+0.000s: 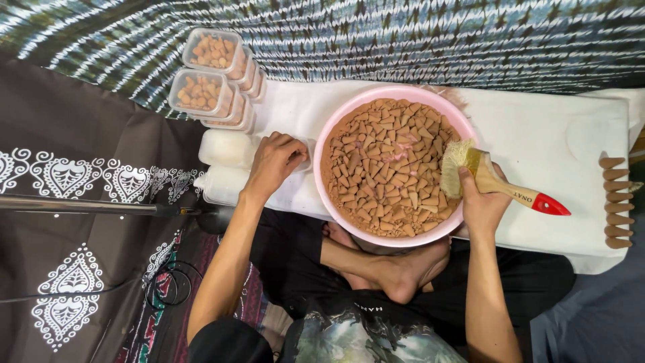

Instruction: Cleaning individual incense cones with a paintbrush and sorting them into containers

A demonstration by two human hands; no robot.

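**Brush at the rim of a bowl of cones**

We cannot see under our left hand (274, 161): its fingers curl down over a clear plastic box on the white cloth-covered board (537, 134), and whether they grip it or only rest there we cannot tell. Our right palm is turned away, so the handle it wraps is partly hidden.

The round pink plastic basin (332, 128) sits mid-board, filled with dusty, terracotta-brown cones (383, 165), matte and powdery. Our right hand (482, 202) is closed round a wooden paintbrush with pale bristles and a red tip (510, 188); the bristles lie on the cones at the basin's right edge. Lidded clear tubs of cones (205, 84) are stacked at the far left. A row of larger brown cones (615, 202) lies at the board's right end, partly cut off.
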